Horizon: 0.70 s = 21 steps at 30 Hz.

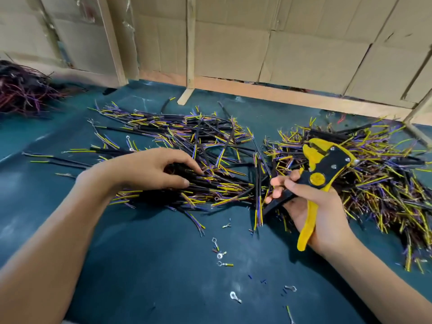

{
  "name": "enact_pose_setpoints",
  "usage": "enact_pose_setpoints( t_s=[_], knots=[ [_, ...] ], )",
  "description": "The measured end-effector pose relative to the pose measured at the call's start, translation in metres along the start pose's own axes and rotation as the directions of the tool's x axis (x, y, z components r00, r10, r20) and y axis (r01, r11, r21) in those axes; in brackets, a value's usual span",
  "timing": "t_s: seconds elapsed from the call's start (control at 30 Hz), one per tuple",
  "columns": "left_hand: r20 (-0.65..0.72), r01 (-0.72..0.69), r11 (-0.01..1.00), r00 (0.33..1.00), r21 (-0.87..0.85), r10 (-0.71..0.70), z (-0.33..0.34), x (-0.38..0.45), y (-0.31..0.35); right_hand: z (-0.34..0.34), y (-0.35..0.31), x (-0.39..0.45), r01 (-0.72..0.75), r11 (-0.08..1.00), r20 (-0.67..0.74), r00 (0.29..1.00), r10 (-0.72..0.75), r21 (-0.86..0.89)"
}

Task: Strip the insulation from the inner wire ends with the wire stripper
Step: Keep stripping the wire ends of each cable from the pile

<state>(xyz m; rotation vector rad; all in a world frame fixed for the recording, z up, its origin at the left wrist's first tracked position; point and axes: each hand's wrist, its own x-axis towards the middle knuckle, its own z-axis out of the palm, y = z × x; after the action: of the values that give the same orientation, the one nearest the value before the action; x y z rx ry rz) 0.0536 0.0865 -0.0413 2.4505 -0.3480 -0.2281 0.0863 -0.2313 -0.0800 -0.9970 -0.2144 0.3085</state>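
My right hand (313, 206) grips the handles of a yellow and black wire stripper (323, 169), its jaws pointing up and away over the right pile. My left hand (152, 169) reaches palm down into the middle pile of black cables (198, 136) with yellow, blue and purple inner wires, its fingers curled round a bunch of them. A few cables (258, 195) lie between my two hands, pointing toward me.
A second heap of cables (378, 183) lies at the right, and a dark tangle with reddish wires (21, 90) at the far left. Loose ring terminals (221, 254) and insulation bits dot the teal mat (140, 265). Cardboard panels (233, 43) wall the back.
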Motion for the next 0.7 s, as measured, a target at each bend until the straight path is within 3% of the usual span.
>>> enact_pose_setpoints(
  t_s=[0.1,0.23,0.37,0.47,0.7],
  knots=[
    [-0.078,-0.044,0.987,0.995,0.156,0.057,0.006,0.002,0.008,-0.003,-0.002,-0.002,-0.013,1.000,0.006,1.000,0.013,0.009],
    [-0.184,-0.077,0.967,0.975,0.243,0.124,0.010,0.002,0.010,-0.007,-0.006,-0.003,-0.034,0.999,0.004,0.999,0.034,0.040],
    [-0.211,-0.101,0.932,0.960,0.348,0.183,0.011,0.005,0.015,-0.007,-0.009,-0.003,-0.046,0.997,-0.022,0.999,0.048,0.056],
    [-0.222,-0.148,0.849,0.929,0.507,0.295,0.014,0.007,0.018,-0.008,-0.010,-0.001,-0.061,0.996,-0.010,0.998,0.062,0.060],
    [-0.229,-0.086,0.877,0.949,0.473,0.216,0.016,0.008,0.011,-0.010,-0.007,0.001,-0.009,1.000,0.010,1.000,0.009,0.010]
  ],
)
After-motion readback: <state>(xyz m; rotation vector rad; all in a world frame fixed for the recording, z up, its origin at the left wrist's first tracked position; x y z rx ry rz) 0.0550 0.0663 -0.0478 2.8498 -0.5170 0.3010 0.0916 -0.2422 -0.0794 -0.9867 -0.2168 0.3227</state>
